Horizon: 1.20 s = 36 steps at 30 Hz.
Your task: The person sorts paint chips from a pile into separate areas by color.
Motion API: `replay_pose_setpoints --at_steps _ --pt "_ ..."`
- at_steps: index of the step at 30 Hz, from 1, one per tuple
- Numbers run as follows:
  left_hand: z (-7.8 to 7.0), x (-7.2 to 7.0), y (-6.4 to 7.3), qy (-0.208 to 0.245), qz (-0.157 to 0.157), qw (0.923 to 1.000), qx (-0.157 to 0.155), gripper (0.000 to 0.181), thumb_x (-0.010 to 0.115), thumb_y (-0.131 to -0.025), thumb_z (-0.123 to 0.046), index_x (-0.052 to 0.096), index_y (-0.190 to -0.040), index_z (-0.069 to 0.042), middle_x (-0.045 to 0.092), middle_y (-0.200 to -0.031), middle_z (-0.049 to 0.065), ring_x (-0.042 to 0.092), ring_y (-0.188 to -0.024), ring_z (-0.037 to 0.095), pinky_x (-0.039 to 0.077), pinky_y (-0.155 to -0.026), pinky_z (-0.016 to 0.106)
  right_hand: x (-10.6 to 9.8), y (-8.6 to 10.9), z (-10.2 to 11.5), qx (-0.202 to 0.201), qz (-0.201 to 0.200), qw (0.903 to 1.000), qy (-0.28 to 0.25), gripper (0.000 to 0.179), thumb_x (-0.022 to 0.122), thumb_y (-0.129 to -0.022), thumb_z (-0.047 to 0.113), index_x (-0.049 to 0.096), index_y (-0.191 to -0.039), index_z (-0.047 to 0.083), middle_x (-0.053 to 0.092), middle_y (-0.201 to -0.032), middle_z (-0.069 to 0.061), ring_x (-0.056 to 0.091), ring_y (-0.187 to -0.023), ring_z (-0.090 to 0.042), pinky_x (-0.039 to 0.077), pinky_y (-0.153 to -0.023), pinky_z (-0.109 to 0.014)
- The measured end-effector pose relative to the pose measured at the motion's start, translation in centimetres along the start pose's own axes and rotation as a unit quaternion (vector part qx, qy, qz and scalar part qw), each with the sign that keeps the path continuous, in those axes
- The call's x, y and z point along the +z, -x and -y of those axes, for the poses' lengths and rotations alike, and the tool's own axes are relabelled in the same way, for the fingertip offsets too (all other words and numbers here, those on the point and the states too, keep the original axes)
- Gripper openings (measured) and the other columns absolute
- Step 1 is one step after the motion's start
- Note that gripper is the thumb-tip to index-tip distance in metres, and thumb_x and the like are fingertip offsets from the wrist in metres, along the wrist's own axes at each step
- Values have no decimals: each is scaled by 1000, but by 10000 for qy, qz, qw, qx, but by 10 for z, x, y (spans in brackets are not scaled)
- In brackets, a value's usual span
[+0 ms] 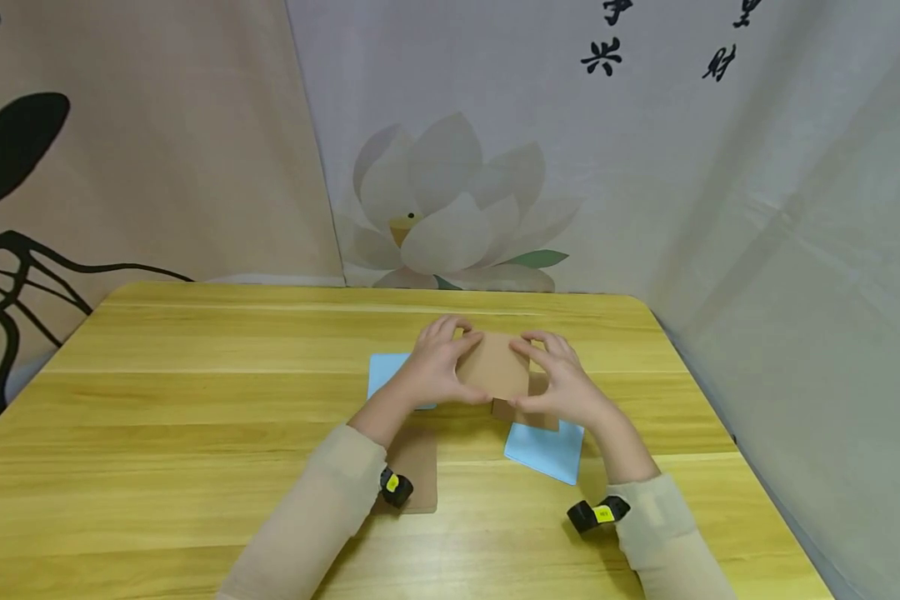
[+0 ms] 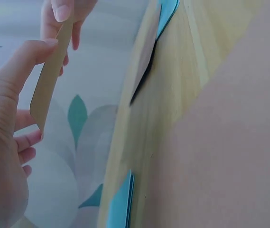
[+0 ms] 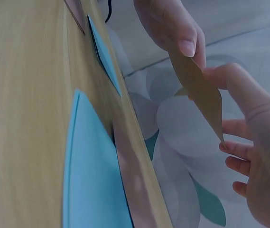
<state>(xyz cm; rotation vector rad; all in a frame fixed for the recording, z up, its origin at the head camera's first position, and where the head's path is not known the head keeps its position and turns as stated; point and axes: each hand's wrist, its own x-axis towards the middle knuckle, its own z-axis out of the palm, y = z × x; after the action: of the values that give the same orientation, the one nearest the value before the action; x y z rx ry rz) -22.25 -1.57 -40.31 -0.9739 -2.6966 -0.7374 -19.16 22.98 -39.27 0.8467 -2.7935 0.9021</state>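
Observation:
Held up above the table between both hands is a thin, flat brown square piece (image 1: 493, 365), seen nearly edge-on in the left wrist view. My left hand (image 1: 437, 368) grips its left side, thumb on the near edge and fingers on the far edge. The right hand (image 1: 562, 382) pinches the opposite side in the same manner. Below the right hand, another brown square (image 1: 537, 416) overlaps a blue square (image 1: 546, 455). A second blue square (image 1: 385, 372) lies partly hidden behind the left hand. Under the left forearm is a further brown square (image 1: 422, 467).
The pieces lie on a wooden table (image 1: 195, 433) with a yellowish grain. Behind it hangs a pale curtain (image 1: 450, 67) printed with a lotus and dark characters. Each wrist carries a small black camera (image 1: 396, 488).

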Motion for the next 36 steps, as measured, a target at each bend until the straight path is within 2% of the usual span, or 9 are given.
replay_pose_setpoints --at_steps 8,16,27,31,33,36 --pt "0 -12 23 155 -163 9997 66 92 77 -64 -59 54 -136 -6 40 -131 9 27 -130 29 18 -107 52 9 -1 19 -174 43 9998 -14 81 80 -73 40 48 -142 12 35 -144 -11 23 -134 -31 28 -99 -61" --pt "1 -19 48 91 -218 9997 49 94 75 -63 -61 54 -136 -5 40 -130 9 27 -130 30 20 -105 56 24 4 35 -275 42 9996 -52 81 81 -72 39 49 -142 13 36 -143 -8 24 -134 -28 30 -98 -60" --pt "5 -23 80 210 -234 9994 -148 98 78 -62 -58 51 -138 -3 39 -131 10 25 -131 31 18 -104 57 43 8 52 -505 115 9985 -151 83 82 -72 41 48 -142 12 36 -143 -10 27 -133 -27 36 -97 -55" --pt "6 -25 90 252 -320 9991 -110 97 81 -61 -55 52 -136 -1 40 -129 12 27 -128 32 18 -103 58 50 9 58 -603 177 9979 -166 83 82 -71 40 48 -142 11 37 -142 -11 29 -132 -28 36 -98 -54" --pt "6 -26 95 227 -335 9991 -93 97 82 -61 -55 53 -135 0 40 -128 12 28 -127 32 19 -103 57 54 10 60 -644 192 9976 -160 83 83 -71 39 49 -141 10 38 -141 -12 30 -131 -29 33 -100 -56" --pt "6 -27 103 174 -283 9993 -160 97 81 -61 -56 53 -134 1 40 -128 11 29 -126 32 20 -103 57 59 10 65 -636 263 9975 -179 83 83 -70 38 49 -141 10 38 -141 -12 31 -130 -30 32 -101 -56"
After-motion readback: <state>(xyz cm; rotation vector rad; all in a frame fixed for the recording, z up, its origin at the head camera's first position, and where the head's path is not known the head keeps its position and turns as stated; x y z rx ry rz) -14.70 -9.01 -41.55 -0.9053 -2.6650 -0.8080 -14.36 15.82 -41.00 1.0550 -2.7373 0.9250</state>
